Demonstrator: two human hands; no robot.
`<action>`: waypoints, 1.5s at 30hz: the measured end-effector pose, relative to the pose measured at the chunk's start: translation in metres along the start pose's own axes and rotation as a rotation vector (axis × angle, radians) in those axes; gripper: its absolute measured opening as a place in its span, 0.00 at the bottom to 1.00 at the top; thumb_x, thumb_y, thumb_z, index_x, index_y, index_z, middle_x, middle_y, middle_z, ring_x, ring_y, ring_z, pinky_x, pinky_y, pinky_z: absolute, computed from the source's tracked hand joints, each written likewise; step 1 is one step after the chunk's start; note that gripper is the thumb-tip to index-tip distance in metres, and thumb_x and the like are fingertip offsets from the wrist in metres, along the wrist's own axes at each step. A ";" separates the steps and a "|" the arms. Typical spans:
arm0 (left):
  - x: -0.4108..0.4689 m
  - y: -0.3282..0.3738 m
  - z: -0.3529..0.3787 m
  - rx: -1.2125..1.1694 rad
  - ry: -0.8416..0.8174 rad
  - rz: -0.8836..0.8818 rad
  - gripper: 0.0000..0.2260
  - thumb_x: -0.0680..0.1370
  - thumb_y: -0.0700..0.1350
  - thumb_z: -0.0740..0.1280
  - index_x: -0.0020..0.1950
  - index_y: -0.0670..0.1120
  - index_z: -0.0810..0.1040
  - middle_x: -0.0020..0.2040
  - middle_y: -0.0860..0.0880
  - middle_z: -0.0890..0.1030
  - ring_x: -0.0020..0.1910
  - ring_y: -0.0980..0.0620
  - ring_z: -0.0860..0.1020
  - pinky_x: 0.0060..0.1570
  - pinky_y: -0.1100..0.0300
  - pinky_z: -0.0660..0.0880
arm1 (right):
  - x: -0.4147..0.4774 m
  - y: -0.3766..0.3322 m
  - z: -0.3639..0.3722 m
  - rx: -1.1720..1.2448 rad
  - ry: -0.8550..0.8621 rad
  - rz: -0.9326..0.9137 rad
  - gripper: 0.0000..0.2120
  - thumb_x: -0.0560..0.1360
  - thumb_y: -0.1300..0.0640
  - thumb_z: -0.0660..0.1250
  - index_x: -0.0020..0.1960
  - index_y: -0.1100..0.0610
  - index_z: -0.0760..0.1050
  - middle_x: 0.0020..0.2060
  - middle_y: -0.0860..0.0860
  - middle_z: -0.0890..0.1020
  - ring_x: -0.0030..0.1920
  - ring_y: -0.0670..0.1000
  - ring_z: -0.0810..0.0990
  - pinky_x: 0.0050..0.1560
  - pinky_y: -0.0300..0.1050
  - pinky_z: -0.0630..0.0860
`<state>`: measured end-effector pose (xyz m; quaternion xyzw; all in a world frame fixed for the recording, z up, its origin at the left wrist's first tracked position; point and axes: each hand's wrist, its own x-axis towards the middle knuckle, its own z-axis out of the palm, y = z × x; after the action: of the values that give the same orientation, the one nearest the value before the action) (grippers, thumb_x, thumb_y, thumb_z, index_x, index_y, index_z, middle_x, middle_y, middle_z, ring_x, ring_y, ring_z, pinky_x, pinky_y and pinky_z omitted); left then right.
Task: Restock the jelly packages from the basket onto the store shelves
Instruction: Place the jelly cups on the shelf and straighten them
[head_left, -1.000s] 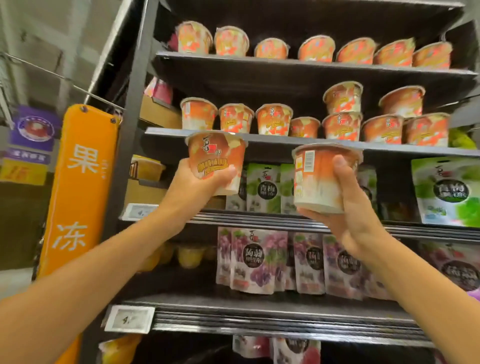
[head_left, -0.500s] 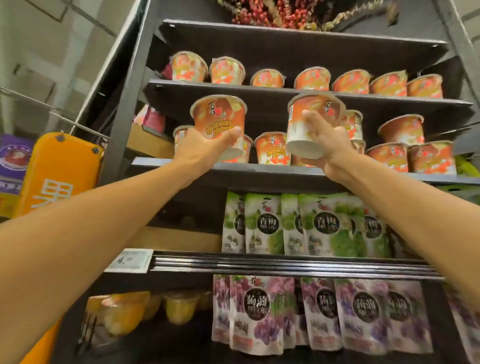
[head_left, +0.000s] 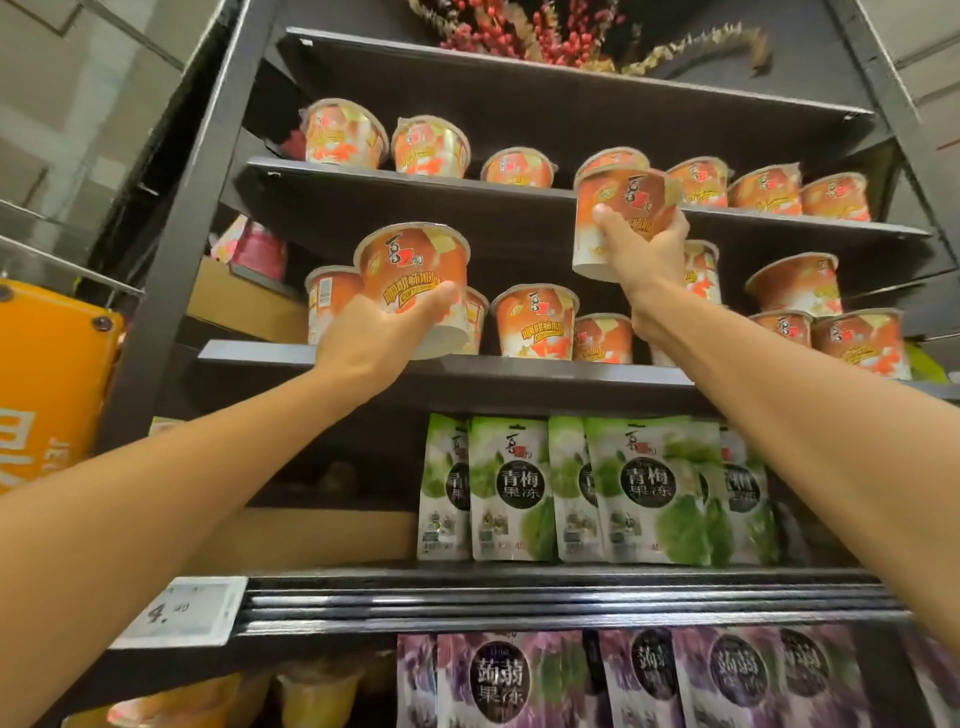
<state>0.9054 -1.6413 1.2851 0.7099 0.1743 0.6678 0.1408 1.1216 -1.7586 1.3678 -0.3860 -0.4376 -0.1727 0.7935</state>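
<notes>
Two grips at once. Cups the lower jelly cup (head_left: 413, 275) from beneath with the left hand (head_left: 363, 343), thumb across the front, fingers hidden behind. Wraps the right hand (head_left: 644, 249) round the upper jelly cup (head_left: 623, 208), fingertips out of sight. Holds both near upright, rims up, slightly tilted. Sets the lower just above the middle shelf (head_left: 519, 371) lip, the upper well above it. Carries the upper higher than half a second ago.
</notes>
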 end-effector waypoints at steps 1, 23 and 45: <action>0.000 -0.001 -0.001 -0.013 -0.004 0.006 0.32 0.71 0.71 0.63 0.63 0.49 0.76 0.55 0.49 0.80 0.52 0.52 0.77 0.38 0.65 0.65 | 0.004 0.002 0.001 -0.012 -0.003 -0.006 0.46 0.71 0.38 0.71 0.79 0.49 0.49 0.70 0.50 0.68 0.67 0.52 0.71 0.68 0.51 0.71; 0.012 -0.004 -0.010 0.127 -0.120 0.026 0.32 0.70 0.72 0.60 0.65 0.52 0.74 0.55 0.53 0.77 0.46 0.56 0.73 0.38 0.67 0.61 | 0.044 0.052 0.028 -0.373 -0.146 0.146 0.40 0.72 0.33 0.67 0.73 0.58 0.61 0.65 0.57 0.74 0.64 0.59 0.76 0.63 0.58 0.73; 0.052 0.031 0.012 0.076 0.063 0.045 0.48 0.62 0.78 0.63 0.72 0.48 0.67 0.67 0.47 0.74 0.67 0.46 0.72 0.65 0.46 0.72 | -0.015 0.077 -0.028 -0.800 -0.212 -0.536 0.23 0.79 0.51 0.57 0.31 0.59 0.78 0.28 0.56 0.80 0.31 0.58 0.79 0.31 0.46 0.71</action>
<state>0.9216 -1.6467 1.3444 0.6970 0.1881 0.6858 0.0929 1.1768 -1.7316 1.3109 -0.5499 -0.4991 -0.4851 0.4617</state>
